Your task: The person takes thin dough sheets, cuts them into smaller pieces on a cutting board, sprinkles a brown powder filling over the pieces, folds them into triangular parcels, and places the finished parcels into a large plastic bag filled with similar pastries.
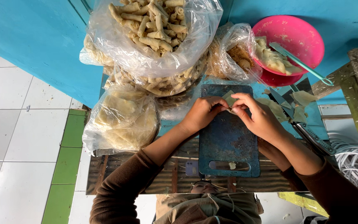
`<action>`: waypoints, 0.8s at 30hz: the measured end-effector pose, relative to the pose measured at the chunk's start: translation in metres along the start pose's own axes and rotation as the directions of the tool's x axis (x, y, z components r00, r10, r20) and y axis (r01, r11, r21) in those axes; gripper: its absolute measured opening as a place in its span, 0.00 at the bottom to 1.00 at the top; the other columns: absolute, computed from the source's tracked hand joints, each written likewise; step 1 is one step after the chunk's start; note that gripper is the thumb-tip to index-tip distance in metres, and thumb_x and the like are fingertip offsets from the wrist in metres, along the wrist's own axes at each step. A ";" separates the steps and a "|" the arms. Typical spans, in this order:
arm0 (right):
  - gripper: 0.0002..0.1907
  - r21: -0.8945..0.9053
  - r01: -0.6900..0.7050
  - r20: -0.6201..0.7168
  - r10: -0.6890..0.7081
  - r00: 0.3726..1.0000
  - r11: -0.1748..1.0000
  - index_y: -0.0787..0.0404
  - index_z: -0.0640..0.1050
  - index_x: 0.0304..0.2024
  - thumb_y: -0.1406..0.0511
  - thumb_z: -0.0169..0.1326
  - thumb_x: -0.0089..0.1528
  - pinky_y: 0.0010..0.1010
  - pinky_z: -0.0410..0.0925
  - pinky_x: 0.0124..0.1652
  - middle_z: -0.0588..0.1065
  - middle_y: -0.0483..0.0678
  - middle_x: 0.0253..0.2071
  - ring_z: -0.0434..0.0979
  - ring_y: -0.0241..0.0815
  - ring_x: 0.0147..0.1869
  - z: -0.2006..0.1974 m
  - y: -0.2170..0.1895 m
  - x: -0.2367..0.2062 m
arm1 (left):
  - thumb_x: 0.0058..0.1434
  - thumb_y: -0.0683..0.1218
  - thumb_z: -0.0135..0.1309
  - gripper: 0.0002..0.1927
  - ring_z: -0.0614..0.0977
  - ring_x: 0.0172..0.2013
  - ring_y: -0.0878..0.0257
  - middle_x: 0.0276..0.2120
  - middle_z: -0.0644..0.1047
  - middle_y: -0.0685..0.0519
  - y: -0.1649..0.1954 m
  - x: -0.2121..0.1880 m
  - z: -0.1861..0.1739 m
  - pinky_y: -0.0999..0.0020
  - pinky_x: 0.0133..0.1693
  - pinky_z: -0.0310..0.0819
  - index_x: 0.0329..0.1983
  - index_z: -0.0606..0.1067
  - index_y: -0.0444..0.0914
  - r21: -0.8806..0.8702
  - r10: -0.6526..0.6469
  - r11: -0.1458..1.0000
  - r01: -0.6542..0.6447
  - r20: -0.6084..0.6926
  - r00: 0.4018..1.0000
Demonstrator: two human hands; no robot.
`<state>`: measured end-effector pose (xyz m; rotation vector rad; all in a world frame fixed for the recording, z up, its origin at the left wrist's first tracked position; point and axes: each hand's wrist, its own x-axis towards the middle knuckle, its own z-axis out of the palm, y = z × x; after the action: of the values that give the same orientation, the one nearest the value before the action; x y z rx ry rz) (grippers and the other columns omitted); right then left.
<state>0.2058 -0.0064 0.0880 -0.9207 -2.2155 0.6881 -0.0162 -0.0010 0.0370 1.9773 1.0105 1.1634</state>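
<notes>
Both grips pinch one pale wrapper (pixel 229 101): left hand (pixel 203 113) and right hand (pixel 257 116) meet over my blue board (pixel 227 143). Bagged rolls (pixel 152 25) lie beyond; pink bowl (pixel 301 35) right.

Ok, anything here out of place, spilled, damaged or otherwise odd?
Nothing is spilled. The blue cutting board is worn and scuffed, with a scrap of dough lodged in its handle slot. A knife lies close beside the right hand, blade among loose wrappers. Both hands, left hand included, pinch one wrapper.
</notes>
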 end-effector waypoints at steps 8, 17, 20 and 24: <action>0.16 -0.067 -0.102 -0.087 0.096 0.991 0.993 0.64 0.70 0.55 0.72 0.56 0.66 0.34 0.72 0.42 0.78 0.52 0.40 0.82 0.45 0.44 0.015 0.009 0.009 | 0.65 0.41 0.56 0.10 0.86 0.36 0.51 0.35 0.82 0.47 0.010 0.004 0.015 0.59 0.38 0.80 0.46 0.69 0.37 0.080 -0.099 0.991 0.110 -0.130 0.987; 0.13 -0.165 -0.048 -0.124 0.028 0.992 0.985 0.65 0.70 0.44 0.72 0.60 0.61 0.38 0.69 0.41 0.73 0.52 0.37 0.75 0.50 0.42 0.021 0.015 0.013 | 0.59 0.43 0.60 0.18 0.83 0.37 0.50 0.38 0.78 0.46 0.008 0.004 0.014 0.57 0.36 0.77 0.49 0.67 0.38 0.147 -0.094 0.982 0.120 -0.171 0.981; 0.09 -0.281 0.026 -0.131 -0.065 0.989 0.959 0.63 0.73 0.39 0.73 0.61 0.60 0.41 0.68 0.46 0.74 0.51 0.36 0.74 0.54 0.45 0.018 0.013 0.013 | 0.64 0.42 0.57 0.07 0.84 0.39 0.53 0.40 0.78 0.49 0.005 0.002 0.010 0.60 0.40 0.79 0.43 0.73 0.40 0.133 -0.064 0.988 0.076 -0.092 0.994; 0.08 -0.256 0.056 -0.079 -0.079 0.994 0.965 0.63 0.74 0.40 0.73 0.59 0.61 0.42 0.68 0.48 0.76 0.50 0.38 0.75 0.54 0.47 0.009 0.009 0.007 | 0.62 0.45 0.60 0.04 0.82 0.42 0.51 0.40 0.79 0.53 0.010 0.001 0.007 0.58 0.43 0.77 0.40 0.80 0.43 0.307 0.039 0.952 -0.010 -0.091 0.995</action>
<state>0.1998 0.0024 0.0786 -0.9742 -2.2777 0.3290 -0.0071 -0.0064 0.0423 2.1939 1.2848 1.1817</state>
